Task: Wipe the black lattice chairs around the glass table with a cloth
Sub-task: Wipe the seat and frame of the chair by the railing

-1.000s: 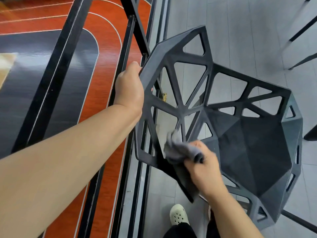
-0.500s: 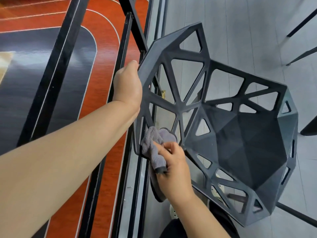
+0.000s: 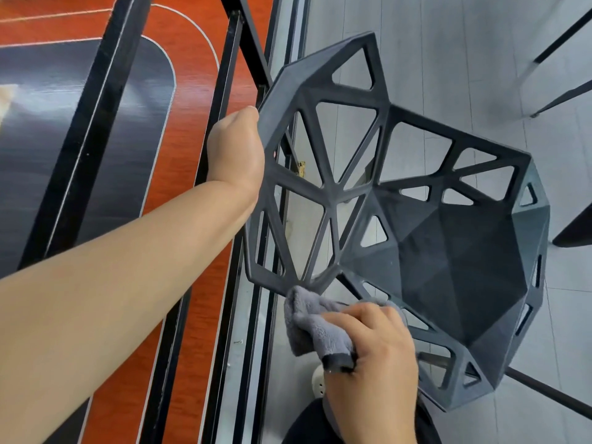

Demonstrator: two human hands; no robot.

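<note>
A black lattice chair [image 3: 455,257] fills the middle and right of the view, seen from above with its backrest tilted toward the left. My left hand [image 3: 235,152] grips the backrest's upper left edge. My right hand [image 3: 371,357] holds a bunched grey cloth [image 3: 312,325] and presses it against the lower left rim of the chair, where the backrest meets the seat. The cloth's dark hem sticks out under my fingers.
A black metal railing [image 3: 224,123] runs just left of the chair, with red and dark flooring far below it. Thin black legs of other furniture [image 3: 557,43] stand at the upper right on the grey tile floor. My white shoe [image 3: 318,379] shows under the chair.
My right hand has swept the cloth along the chair's lower left edge, first left to the backrest's bottom corner, then down and right along the rim. The left hand has kept its grip.
</note>
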